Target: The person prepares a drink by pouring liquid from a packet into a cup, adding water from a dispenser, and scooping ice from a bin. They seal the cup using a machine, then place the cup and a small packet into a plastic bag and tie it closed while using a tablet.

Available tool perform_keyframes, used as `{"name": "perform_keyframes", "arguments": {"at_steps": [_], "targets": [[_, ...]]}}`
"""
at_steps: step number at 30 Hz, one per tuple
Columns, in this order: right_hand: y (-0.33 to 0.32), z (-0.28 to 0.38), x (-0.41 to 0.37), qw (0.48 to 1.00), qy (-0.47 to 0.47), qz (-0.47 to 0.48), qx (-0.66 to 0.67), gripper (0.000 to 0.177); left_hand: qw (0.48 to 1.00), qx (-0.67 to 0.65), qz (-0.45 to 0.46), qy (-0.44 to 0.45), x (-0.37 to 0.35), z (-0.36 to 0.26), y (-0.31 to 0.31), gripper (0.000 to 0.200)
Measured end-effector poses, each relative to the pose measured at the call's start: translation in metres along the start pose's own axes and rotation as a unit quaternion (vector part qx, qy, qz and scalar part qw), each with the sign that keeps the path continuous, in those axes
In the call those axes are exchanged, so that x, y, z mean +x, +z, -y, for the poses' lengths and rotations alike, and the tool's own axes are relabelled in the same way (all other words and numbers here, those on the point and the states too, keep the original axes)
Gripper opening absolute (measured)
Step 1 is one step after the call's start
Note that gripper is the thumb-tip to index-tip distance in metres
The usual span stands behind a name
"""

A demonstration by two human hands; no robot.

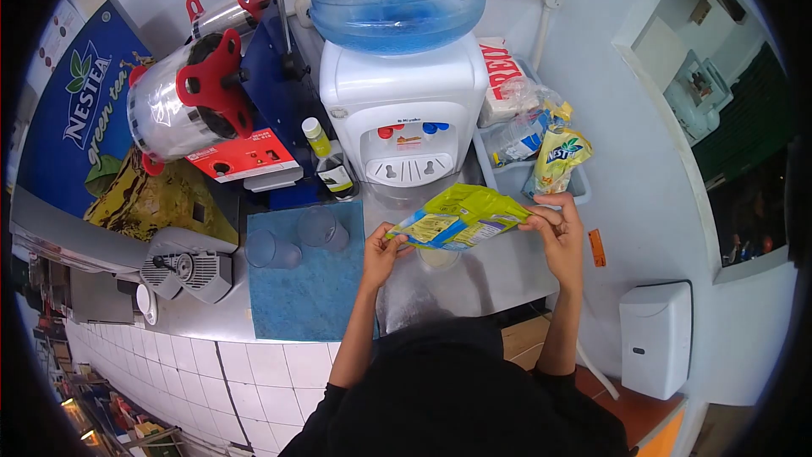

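A green drink-powder pouch (463,218) with blue and yellow print is stretched sideways between my two hands, above the steel counter. My left hand (382,252) pinches its left corner between thumb and fingers. At the opposite end, my right hand (556,233) grips the right corner. Partly under the pouch, a cup with pale contents (440,259) stands on the counter. Directly behind is the white water dispenser (404,101) with a blue bottle on top. A yellow Nestea pouch (560,156) sits in a grey bin just beyond my right hand.
Two clear plastic cups (324,230) stand on a blue cloth (306,288) to the left. Behind them are a dark bottle with a yellow-green cap (331,165) and a red-and-blue cup sealer (245,155). The grey bin (584,186) holds plastic bottles. A white wall box (655,338) hangs at right.
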State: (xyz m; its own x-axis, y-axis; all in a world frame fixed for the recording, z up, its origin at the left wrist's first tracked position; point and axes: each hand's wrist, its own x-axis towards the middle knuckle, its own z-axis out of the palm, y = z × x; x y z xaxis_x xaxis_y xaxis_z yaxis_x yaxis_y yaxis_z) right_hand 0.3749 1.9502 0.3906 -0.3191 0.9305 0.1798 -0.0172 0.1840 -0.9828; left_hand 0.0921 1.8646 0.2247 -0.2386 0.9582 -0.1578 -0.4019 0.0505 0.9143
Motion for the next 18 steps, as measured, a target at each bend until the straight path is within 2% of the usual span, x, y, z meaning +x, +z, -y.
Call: {"name": "perform_keyframes", "arguments": {"at_steps": [4,8,10,13,18], "targets": [[0.001,-0.006,0.0,0.999,-0.012,0.011,0.049,0.036,1.0,-0.008,-0.002,0.007,0.0,-0.001,0.002,0.003],[0.02,-0.009,-0.004,0.998,-0.05,0.028,0.039,0.043,1.0,-0.003,-0.001,0.004,0.001,0.002,0.004,0.003],[0.028,-0.023,-0.008,0.997,0.016,0.006,0.069,0.048,1.0,-0.012,0.002,0.005,0.001,0.004,0.005,0.003],[0.035,-0.043,-0.008,0.995,0.041,0.003,0.095,0.049,1.0,-0.016,0.001,0.005,0.001,0.004,0.003,0.003],[0.035,-0.067,-0.009,0.997,0.025,-0.021,0.07,0.049,1.0,0.005,-0.007,0.003,0.0,0.001,0.001,0.003]]}}
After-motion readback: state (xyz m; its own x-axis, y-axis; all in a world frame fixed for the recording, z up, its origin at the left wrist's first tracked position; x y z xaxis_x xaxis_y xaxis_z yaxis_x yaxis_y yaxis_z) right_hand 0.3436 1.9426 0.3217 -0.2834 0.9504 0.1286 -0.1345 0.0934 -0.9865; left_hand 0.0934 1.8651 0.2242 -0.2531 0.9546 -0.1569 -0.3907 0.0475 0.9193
